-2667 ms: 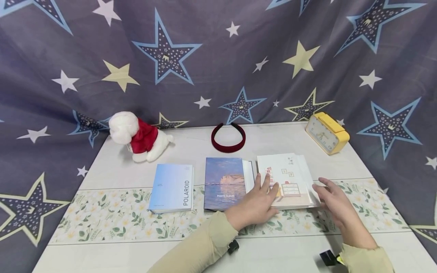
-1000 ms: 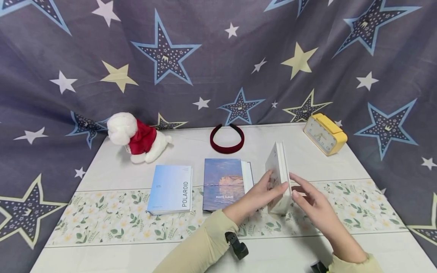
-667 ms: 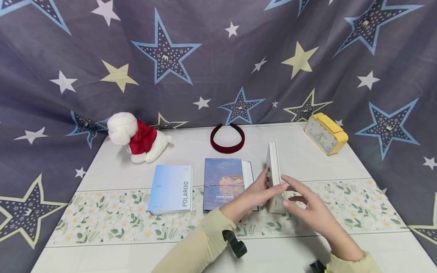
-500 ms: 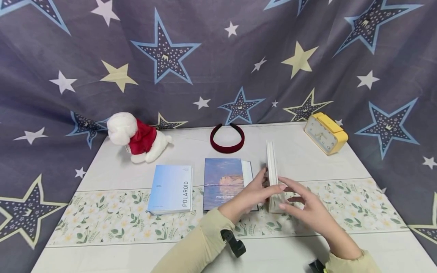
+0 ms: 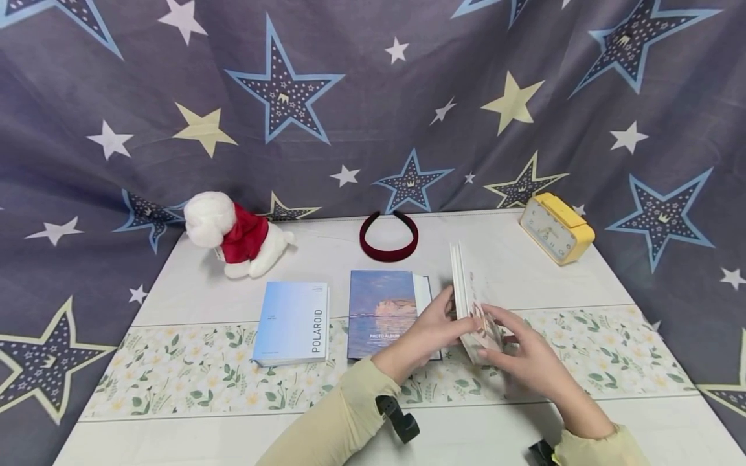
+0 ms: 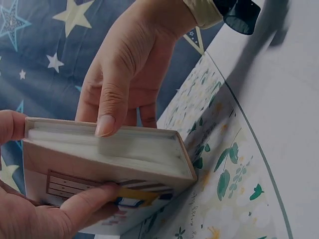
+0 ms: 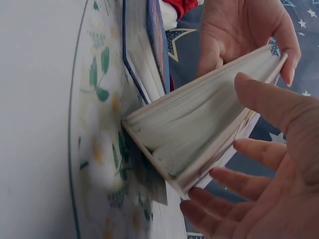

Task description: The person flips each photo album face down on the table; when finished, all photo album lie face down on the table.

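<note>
A thick white book (image 5: 464,285) with a room drawing on its cover stands on edge, right of the blue photo album (image 5: 381,317). My left hand (image 5: 422,333) grips it from the left, thumb across the page edge. In the left wrist view, left fingertips (image 6: 89,196) press the cover beside a drawn cabinet. My right hand (image 5: 530,356) touches the right-hand cover with thumb and forefinger apart. Loosely extended right fingertips (image 7: 219,174) line the cover's edge in the right wrist view, with the right thumb (image 6: 106,124) over the pages in the left wrist view.
Left of the blue album lies a pale blue album marked POLAROID (image 5: 294,320). Behind are a white plush toy (image 5: 245,236) in red clothing, a dark red headband (image 5: 388,254) and a yellow alarm clock (image 5: 556,226). A star-patterned curtain (image 5: 373,97) hangs behind the table.
The white book, lying flat at first with both hands on or beside it, has been tipped up on edge, shifted slightly left and turned, so its right-hand cover now shows.
</note>
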